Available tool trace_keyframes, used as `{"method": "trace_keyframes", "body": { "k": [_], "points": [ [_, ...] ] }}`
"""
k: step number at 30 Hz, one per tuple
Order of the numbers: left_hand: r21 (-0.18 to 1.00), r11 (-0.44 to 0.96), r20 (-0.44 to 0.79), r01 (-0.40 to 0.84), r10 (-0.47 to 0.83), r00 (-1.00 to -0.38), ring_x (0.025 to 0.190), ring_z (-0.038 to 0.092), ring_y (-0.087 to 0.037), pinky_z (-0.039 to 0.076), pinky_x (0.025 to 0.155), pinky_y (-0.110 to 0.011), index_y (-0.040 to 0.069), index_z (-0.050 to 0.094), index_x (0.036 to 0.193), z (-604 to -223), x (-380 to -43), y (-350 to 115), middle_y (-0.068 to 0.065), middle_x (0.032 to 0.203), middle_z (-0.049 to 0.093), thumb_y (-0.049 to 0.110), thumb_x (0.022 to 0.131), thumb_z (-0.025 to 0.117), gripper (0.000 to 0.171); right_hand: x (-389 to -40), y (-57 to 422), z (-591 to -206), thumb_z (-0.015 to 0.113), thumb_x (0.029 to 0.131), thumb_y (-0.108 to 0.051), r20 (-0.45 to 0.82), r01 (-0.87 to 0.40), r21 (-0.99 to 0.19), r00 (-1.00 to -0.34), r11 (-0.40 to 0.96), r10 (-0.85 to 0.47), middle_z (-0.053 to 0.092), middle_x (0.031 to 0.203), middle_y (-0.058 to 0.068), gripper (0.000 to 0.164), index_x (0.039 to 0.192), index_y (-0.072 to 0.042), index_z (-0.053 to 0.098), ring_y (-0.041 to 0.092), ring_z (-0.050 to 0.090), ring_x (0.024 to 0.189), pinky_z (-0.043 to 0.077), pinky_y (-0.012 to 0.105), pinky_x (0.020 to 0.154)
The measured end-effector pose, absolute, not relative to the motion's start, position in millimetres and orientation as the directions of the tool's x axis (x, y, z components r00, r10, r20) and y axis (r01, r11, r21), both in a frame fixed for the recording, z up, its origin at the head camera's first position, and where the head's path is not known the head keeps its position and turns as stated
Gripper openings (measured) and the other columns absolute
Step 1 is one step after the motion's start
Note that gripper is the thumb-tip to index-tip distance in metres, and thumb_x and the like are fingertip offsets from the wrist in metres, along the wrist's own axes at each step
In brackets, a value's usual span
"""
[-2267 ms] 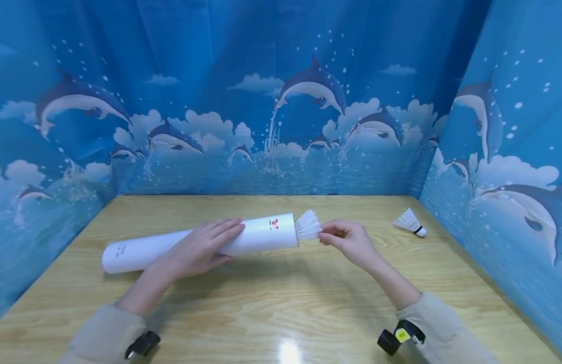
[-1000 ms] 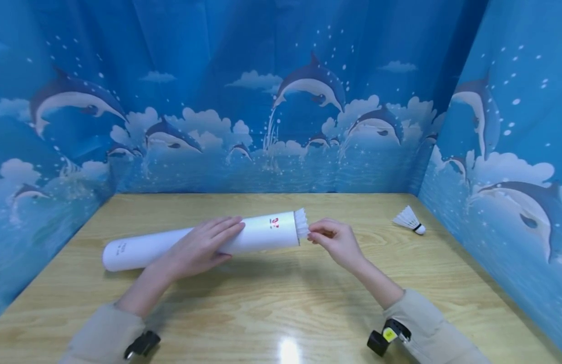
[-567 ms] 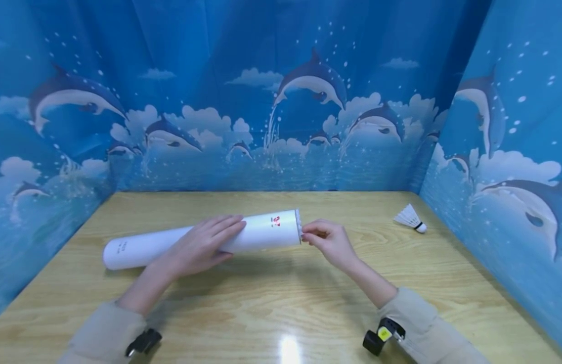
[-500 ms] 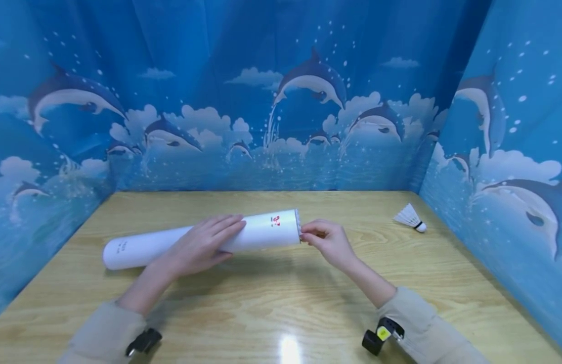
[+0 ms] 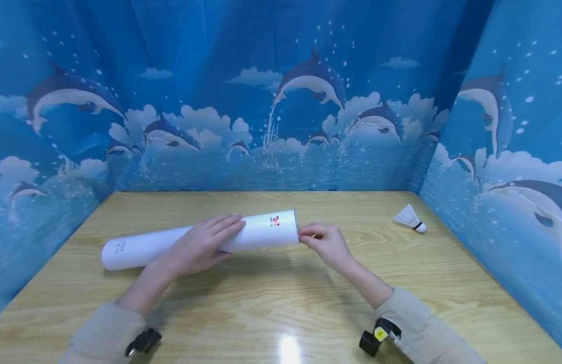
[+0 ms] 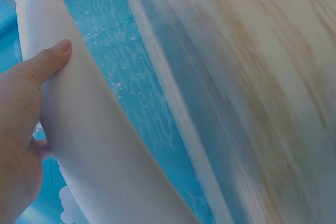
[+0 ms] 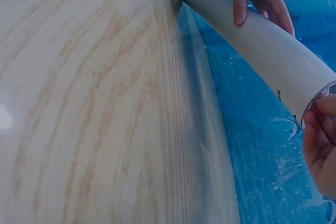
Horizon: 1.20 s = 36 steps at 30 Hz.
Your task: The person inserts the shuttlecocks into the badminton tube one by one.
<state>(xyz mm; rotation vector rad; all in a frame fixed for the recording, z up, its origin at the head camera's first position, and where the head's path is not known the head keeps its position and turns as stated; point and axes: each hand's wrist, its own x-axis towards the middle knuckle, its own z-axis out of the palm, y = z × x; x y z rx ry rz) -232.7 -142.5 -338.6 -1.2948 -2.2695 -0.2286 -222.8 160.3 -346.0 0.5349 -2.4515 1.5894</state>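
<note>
A long white shuttlecock tube (image 5: 267, 230) lies sideways over the table, its mouth to the right and a small red logo near that end. My left hand (image 5: 205, 245) grips it around the middle, with the thumb across the tube in the left wrist view. At the mouth, my right hand (image 5: 326, 245) pinches with thumb and forefinger right at the rim. The shuttlecock it handles is almost wholly inside; a bit of its feathers (image 7: 329, 88) shows in the mouth in the right wrist view, and the rest is hidden by the tube.
Another white shuttlecock (image 5: 409, 218) with a black band lies at the back right of the wooden table (image 5: 262, 313). Blue dolphin-print curtains (image 5: 208, 101) rise behind the table and along its sides.
The shuttlecock has slid leftward into the tube, from sticking well out to nearly out of sight. My right hand has followed it left to the rim; the left hand has kept its hold.
</note>
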Motion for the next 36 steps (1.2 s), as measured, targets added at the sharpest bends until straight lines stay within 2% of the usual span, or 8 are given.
{"method": "trace_keyframes", "body": {
  "k": [6, 17, 24, 27, 33, 36],
  "points": [
    [-0.098, 0.533, 0.508, 0.84, 0.753, -0.418, 0.118, 0.049, -0.032, 0.046, 0.091, -0.049, 0.005, 0.046, 0.136, -340.0, -233.4, -142.9, -0.014, 0.134, 0.049, 0.023, 0.066, 0.084, 0.082, -223.6, 160.9, -346.3, 0.064, 0.082, 0.004, 0.321, -0.379, -0.847, -0.924, 0.372, -0.21, 0.068, 0.091, 0.014, 0.013, 0.093, 0.005, 0.071, 0.017, 0.062, 0.077, 0.052, 0.023, 0.061],
    [-0.091, 0.529, 0.499, 0.844, 0.758, -0.421, 0.118, 0.049, -0.032, 0.045, 0.092, -0.05, 0.005, 0.046, 0.135, -341.2, -233.4, -142.6, -0.014, 0.134, 0.049, 0.022, 0.066, 0.084, 0.08, -221.9, 162.0, -347.2, 0.064, 0.082, 0.005, 0.297, -0.366, -0.855, -0.926, 0.368, -0.231, 0.068, 0.091, 0.014, 0.012, 0.091, 0.005, 0.071, 0.018, 0.061, 0.075, 0.052, 0.024, 0.06],
    [-0.089, 0.522, 0.49, 0.848, 0.765, -0.419, 0.119, 0.048, -0.032, 0.044, 0.094, -0.05, 0.004, 0.046, 0.135, -341.7, -233.5, -141.8, -0.015, 0.134, 0.049, 0.021, 0.067, 0.083, 0.079, -220.8, 166.1, -347.8, 0.062, 0.084, 0.004, 0.26, -0.355, -0.871, -0.92, 0.339, -0.294, 0.066, 0.097, 0.019, 0.014, 0.096, 0.008, 0.069, 0.04, 0.06, 0.08, 0.056, 0.041, 0.066],
    [-0.088, 0.52, 0.487, 0.849, 0.767, -0.419, 0.119, 0.048, -0.033, 0.043, 0.095, -0.05, 0.004, 0.047, 0.134, -342.0, -233.3, -142.3, -0.015, 0.134, 0.049, 0.021, 0.067, 0.083, 0.079, -220.7, 172.9, -346.5, 0.06, 0.088, 0.0, 0.22, -0.349, -0.874, -0.905, 0.338, -0.364, 0.066, 0.101, 0.02, 0.017, 0.101, 0.008, 0.067, 0.043, 0.06, 0.087, 0.056, 0.042, 0.069],
    [-0.083, 0.526, 0.482, 0.846, 0.765, -0.428, 0.119, 0.048, -0.033, 0.044, 0.094, -0.05, 0.003, 0.046, 0.135, -342.1, -233.5, -143.9, -0.016, 0.134, 0.049, 0.021, 0.067, 0.083, 0.08, -222.6, 198.3, -343.8, 0.059, 0.092, -0.014, 0.138, -0.3, -0.869, -0.91, 0.393, -0.39, 0.065, 0.107, 0.018, 0.027, 0.111, 0.004, 0.064, 0.037, 0.06, 0.097, 0.051, 0.053, 0.078],
    [-0.076, 0.535, 0.477, 0.842, 0.761, -0.441, 0.119, 0.048, -0.033, 0.044, 0.094, -0.05, 0.003, 0.045, 0.135, -341.3, -233.4, -144.6, -0.016, 0.133, 0.049, 0.022, 0.067, 0.083, 0.08, -226.5, 216.1, -342.9, 0.059, 0.092, -0.018, 0.126, -0.277, -0.862, -0.928, 0.424, -0.351, 0.064, 0.108, 0.018, 0.03, 0.113, 0.003, 0.062, 0.03, 0.06, 0.097, 0.051, 0.049, 0.079]
  ]
}}
